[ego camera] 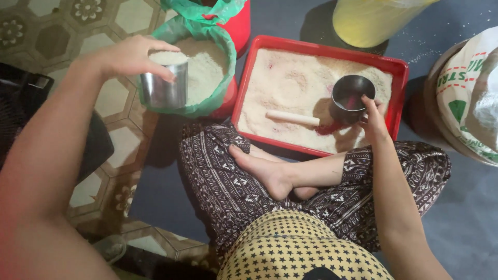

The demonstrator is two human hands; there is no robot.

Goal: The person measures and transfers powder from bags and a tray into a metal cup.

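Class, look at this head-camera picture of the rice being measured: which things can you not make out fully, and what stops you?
- Yellow container, head view: its top is cut off by the upper edge.
- Printed sack: the right edge cuts it; contents unseen.
- Empty metal cup in the right hand: its inside lies in shadow.
- Red tub: the green bag hides its inside.
- Dark object at left: the left arm covers it.

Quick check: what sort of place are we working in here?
Probably a home floor used for handling rice: patterned floor tiles, a red tray of rice, a green-lined bag of grain, and a printed sack beside the seated person.
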